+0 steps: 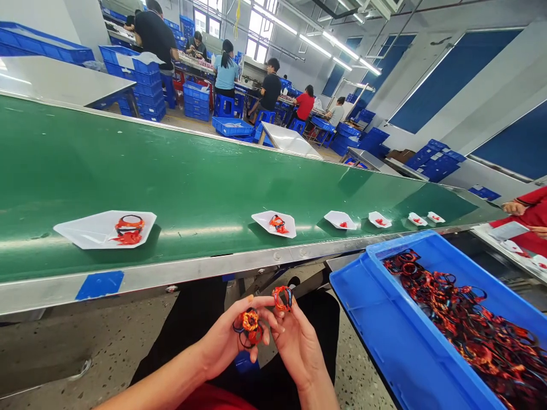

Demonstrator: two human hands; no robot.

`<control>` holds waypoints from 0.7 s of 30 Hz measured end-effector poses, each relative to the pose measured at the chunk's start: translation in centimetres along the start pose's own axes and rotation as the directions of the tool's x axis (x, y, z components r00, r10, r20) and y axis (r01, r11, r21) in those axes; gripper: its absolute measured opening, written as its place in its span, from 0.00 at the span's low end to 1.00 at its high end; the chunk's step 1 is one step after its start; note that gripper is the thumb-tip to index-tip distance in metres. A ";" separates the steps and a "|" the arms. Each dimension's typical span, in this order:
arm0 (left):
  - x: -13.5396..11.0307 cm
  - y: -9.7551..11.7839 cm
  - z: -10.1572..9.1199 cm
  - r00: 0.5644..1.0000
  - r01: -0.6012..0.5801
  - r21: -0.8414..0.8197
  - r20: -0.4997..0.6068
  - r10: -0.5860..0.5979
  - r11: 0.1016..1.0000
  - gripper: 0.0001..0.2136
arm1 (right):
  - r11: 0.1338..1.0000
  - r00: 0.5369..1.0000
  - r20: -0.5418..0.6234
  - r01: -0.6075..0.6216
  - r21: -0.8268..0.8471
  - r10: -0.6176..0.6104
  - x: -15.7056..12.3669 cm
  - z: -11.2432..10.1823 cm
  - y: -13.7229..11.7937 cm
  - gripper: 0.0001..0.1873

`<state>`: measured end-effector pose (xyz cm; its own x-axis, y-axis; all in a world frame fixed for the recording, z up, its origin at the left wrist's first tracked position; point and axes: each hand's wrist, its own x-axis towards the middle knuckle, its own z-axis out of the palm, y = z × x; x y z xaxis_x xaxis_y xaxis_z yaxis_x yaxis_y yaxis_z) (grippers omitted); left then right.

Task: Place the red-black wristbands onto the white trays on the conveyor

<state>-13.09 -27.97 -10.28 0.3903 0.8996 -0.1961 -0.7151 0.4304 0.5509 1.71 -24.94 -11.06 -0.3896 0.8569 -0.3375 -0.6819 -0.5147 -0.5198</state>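
My left hand (pixel 233 333) is closed around a small bunch of orange, red and black elastic hair ties (pixel 249 320). Between the fingertips of my right hand (pixel 297 341) is a single orange-and-black hair tie (pixel 282 298), which the left fingertips also seem to touch. Both hands are above my lap, close together, in front of the conveyor's metal edge. On the green belt (pixel 205 171) lies a white tray (pixel 96 225) with red and black pieces in it. Another white tray (pixel 288 225) holds similar pieces.
A blue bin (pixel 410 353) heaped with orange and black hair ties (pixel 461 324) stands at my right. Several smaller white trays run along the belt to the right. A co-worker's hand (pixel 514 208) and red sleeve show at the right edge. Other people sit at tables behind the belt.
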 end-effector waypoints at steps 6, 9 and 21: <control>0.0 -0.3 -0.2 1.000 -0.007 0.002 0.030 0.007 1.000 0.22 | 0.997 0.999 -0.016 -0.034 -0.066 0.033 0.3 -0.1 0.8 0.09; 0.1 -0.2 -0.2 1.000 -0.007 0.004 0.027 0.007 1.000 0.22 | 0.997 0.999 -0.011 -0.036 -0.072 0.035 0.3 0.3 1.1 0.09; 0.4 -0.1 -0.4 0.997 0.024 -0.052 -0.069 -0.028 0.998 0.20 | 0.980 0.984 -0.112 0.119 -0.158 -0.138 0.1 -0.3 0.8 0.13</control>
<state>-13.11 -27.64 -10.77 0.3690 0.8903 -0.2668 -0.7345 0.4552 0.5033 1.27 -25.27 -11.78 -0.2199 0.9111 -0.3485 -0.6174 -0.4066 -0.6734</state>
